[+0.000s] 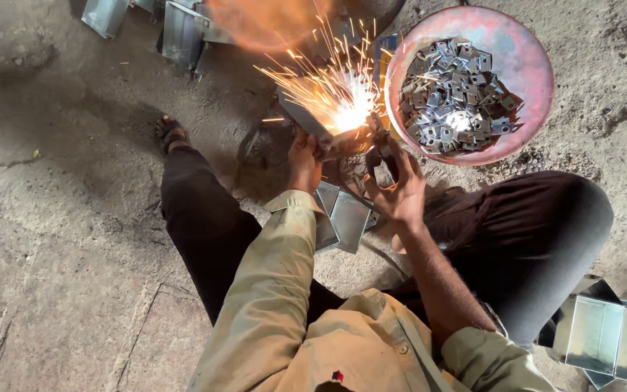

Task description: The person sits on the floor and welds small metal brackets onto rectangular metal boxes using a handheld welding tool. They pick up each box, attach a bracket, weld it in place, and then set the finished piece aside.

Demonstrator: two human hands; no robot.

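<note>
The folded sheet-metal piece [306, 120] sits on the floor [59, 239] between my knees, throwing bright sparks [342, 101] toward twelve o'clock where it is being welded. My left hand [304, 161] closes around its near edge, and my right hand [398, 190] is curled about a dark tool whose tip meets the glow. A pink bowl [524, 65] of small metal brackets [455, 94] lies at two o'clock, more folded sheets [342, 218] lie at six o'clock under my wrists, and a shiny metal box [604, 334] rests at four o'clock.

One pink bowl [517, 43], two hands [304, 161]
</note>
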